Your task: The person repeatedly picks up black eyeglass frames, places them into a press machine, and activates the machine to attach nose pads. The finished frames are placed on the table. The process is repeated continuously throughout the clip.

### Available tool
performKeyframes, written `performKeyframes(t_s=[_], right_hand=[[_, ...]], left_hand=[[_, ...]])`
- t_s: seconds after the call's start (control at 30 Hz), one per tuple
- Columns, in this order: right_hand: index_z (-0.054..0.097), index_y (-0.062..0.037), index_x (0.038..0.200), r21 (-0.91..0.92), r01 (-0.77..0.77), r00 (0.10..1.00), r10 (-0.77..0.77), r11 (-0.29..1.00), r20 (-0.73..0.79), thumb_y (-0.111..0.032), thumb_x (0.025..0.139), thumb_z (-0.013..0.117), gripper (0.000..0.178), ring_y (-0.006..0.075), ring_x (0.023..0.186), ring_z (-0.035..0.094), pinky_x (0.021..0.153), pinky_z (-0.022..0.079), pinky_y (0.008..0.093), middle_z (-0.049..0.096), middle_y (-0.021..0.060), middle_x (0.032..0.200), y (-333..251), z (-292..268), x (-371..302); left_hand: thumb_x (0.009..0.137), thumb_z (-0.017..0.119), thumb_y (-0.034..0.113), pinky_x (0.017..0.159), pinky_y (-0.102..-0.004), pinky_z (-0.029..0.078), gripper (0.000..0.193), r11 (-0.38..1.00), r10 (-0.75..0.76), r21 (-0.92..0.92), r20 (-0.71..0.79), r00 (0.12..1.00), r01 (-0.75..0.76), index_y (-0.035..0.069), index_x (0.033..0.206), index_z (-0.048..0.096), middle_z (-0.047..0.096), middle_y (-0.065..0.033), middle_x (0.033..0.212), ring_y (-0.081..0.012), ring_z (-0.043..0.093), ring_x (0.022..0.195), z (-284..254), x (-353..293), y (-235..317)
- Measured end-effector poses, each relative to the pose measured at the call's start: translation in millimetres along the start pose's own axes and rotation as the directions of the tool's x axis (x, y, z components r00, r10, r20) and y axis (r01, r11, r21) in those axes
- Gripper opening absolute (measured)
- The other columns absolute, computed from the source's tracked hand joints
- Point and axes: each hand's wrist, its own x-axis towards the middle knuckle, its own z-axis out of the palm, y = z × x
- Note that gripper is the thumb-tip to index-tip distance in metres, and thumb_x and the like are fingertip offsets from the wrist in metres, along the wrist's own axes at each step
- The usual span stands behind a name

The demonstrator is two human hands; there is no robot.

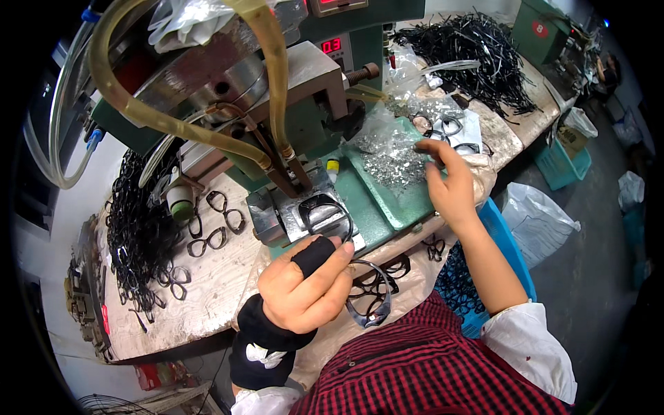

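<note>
Seemingly positioned but unfinished, the black eyeglass frame [319, 200] sits at the metal block [264, 213], twelve o'clock from the left hand [304, 287] pinching it, while metal pieces [393, 169] remain at two o'clock beside the half-curled right hand [451, 183], contents unclear.

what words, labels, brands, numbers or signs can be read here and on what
Lit red digits, display of the green machine: readable, not copied here.
Pale figure, round red sticker on the green housing at upper right: also not copied.
Upper red display: cut off, unreadable.
Black glasses frame in the left hand: no readable text.
</note>
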Motion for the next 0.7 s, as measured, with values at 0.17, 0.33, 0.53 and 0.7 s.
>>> performKeyframes(t_s=[0.17, 0.33, 0.53, 0.7], right_hand=[[0.070, -0.0030, 0.092, -0.199, 0.089, 0.963, -0.033, 0.976, 0.269, -0.005, 0.078, 0.067, 0.015, 0.0344, 0.097, 0.062, 0.091, 0.048, 0.0429, 0.067, 0.0138, 0.094, 0.1, -12.4, -14.9], [0.070, -0.0049, 0.082, -0.376, 0.089, 0.972, 0.001, 0.922, 0.234, -0.011, 0.073, 0.074, 0.012, 0.0350, 0.092, 0.059, 0.085, 0.048, 0.0438, 0.062, 0.0129, 0.086, -5.6, 3.3, -22.3], [0.065, -0.0036, 0.082, -0.347, 0.073, 0.990, -0.024, 0.935, 0.141, -0.008, 0.076, 0.071, 0.009, 0.0343, 0.087, 0.063, 0.080, 0.050, 0.0435, 0.066, 0.0132, 0.086, -4.4, 20.3, -29.0], [0.069, -0.0040, 0.097, -0.220, 0.168, 0.986, -0.166, 0.961, 0.030, 0.000, 0.082, 0.066, 0.015, 0.0327, 0.084, 0.064, 0.079, 0.050, 0.0401, 0.067, 0.0132, 0.089, -7.3, 16.0, -17.8]], left_hand=[[0.067, 0.073, -0.004, 0.076, -0.0386, 0.063, 0.023, 0.999, -0.024, -0.040, 0.010, 1.000, 0.024, 0.002, 0.087, 0.064, 0.071, -0.0131, 0.103, -0.0294, 0.071, 0.087, 0.5, 4.2, 0.2], [0.069, 0.075, -0.006, 0.083, -0.0457, 0.061, 0.025, 0.987, -0.102, -0.123, 0.005, 0.995, 0.102, 0.001, 0.091, 0.066, 0.070, -0.0164, 0.108, -0.0362, 0.072, 0.094, 2.6, -9.2, 5.1], [0.077, 0.072, 0.000, 0.103, -0.0545, 0.048, 0.031, 0.870, -0.431, 0.251, -0.028, 0.902, 0.424, 0.013, 0.106, 0.070, 0.067, -0.0134, 0.121, -0.0354, 0.065, 0.113, -30.2, -61.0, 62.9], [0.091, 0.063, -0.005, 0.084, -0.0310, 0.051, 0.019, 0.468, -0.658, 0.376, -0.455, 0.599, 0.800, -0.003, 0.109, 0.068, 0.070, -0.0104, 0.103, -0.0204, 0.066, 0.091, -85.2, -74.0, -12.3]])
